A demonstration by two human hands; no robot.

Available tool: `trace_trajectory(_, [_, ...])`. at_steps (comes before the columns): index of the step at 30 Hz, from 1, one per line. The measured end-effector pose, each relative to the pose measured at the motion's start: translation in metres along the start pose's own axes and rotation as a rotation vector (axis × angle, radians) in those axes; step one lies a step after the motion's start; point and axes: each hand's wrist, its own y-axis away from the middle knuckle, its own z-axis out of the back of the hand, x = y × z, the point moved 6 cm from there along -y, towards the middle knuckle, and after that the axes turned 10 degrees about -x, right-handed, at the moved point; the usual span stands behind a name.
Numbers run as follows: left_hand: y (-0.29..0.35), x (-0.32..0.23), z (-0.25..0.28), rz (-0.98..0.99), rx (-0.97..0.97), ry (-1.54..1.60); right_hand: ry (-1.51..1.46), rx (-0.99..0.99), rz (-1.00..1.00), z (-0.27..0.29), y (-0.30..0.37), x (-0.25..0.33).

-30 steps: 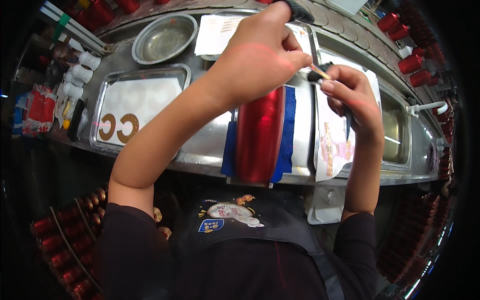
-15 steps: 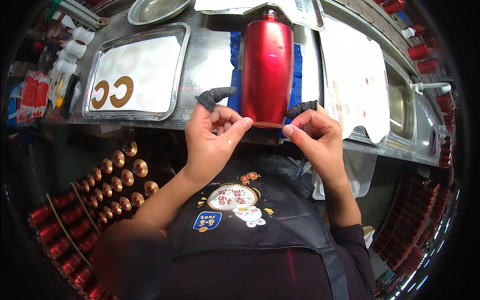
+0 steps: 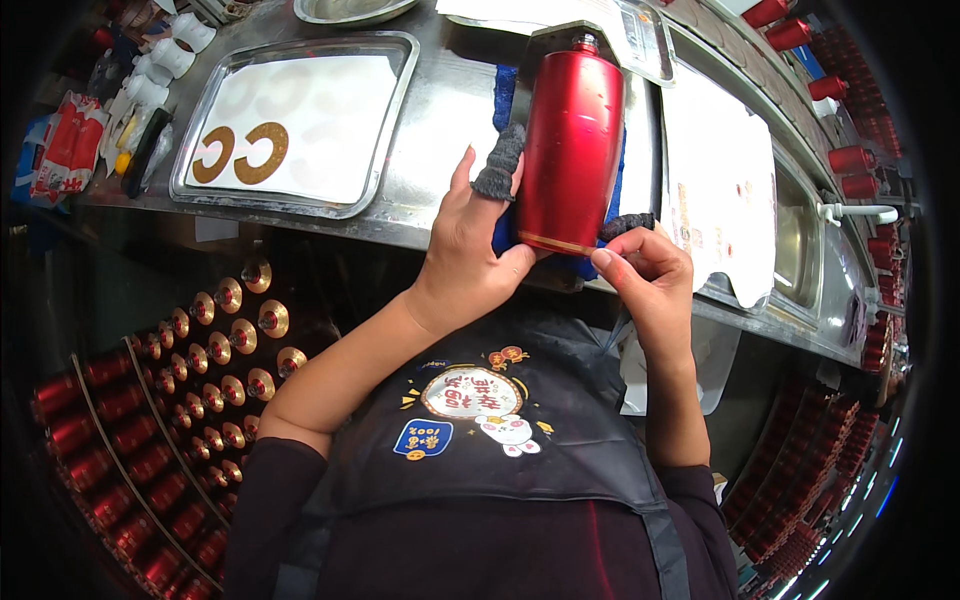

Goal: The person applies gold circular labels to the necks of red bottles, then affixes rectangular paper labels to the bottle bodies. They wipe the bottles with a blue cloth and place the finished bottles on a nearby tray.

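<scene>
Half a second ago our left hand was pinched at one end of the gold strip; now its fingers spread up the left side of the red bottle, thumb at the base edge. Our right hand keeps thumb and forefinger pinched at the strip's other end. We judge that the strip now follows the base and the left hand mainly steadies the bottle. It lies between our hands, neck pointing away, over a blue cloth. Left of our left hand sits a metal tray with gold C-shaped pieces.
</scene>
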Motion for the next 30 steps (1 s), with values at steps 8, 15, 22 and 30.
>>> trace_trajectory(8, [-0.001, 0.005, 0.005, 0.194, 0.014, 0.468, -0.084, 0.007, -0.107, 0.007, -0.002, -0.017])
trace_trajectory(15, [-0.003, 0.003, -0.013, 0.286, 0.003, 0.545, -0.089, -0.012, -0.105, 0.015, 0.005, -0.011])
trace_trajectory(22, [-0.003, 0.010, -0.014, 0.327, 0.029, 0.605, -0.159, -0.023, -0.067, 0.009, 0.008, -0.008])
trace_trajectory(30, [-0.001, 0.018, -0.005, 0.526, 0.089, 0.935, -0.137, -0.017, -0.040, 0.003, 0.006, -0.009])
